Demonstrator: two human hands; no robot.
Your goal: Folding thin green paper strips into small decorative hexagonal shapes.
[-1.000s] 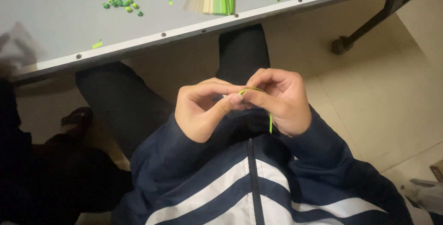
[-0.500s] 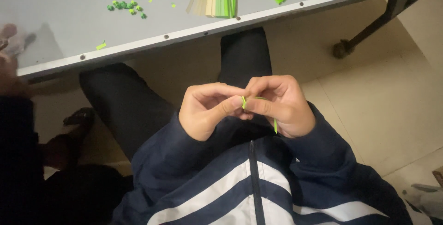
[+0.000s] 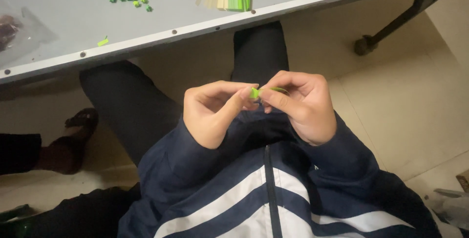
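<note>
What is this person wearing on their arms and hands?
Both arms are covered by the long sleeves of a dark navy zip-up jacket with white stripes across the chest. The sleeves end at the wrists in plain cuffs. The left hand and right hand are bare: no gloves, rings or watch are visible.

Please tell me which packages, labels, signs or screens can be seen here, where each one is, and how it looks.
Clear plastic bag: on the grey table, far left edge; flat, crinkled, transparent, with something dark inside.
Pale plastic wrapping or bag: on the floor, bottom right corner; crumpled, whitish, partly cut off by the frame.
No labels, signs or screens are visible.
</note>
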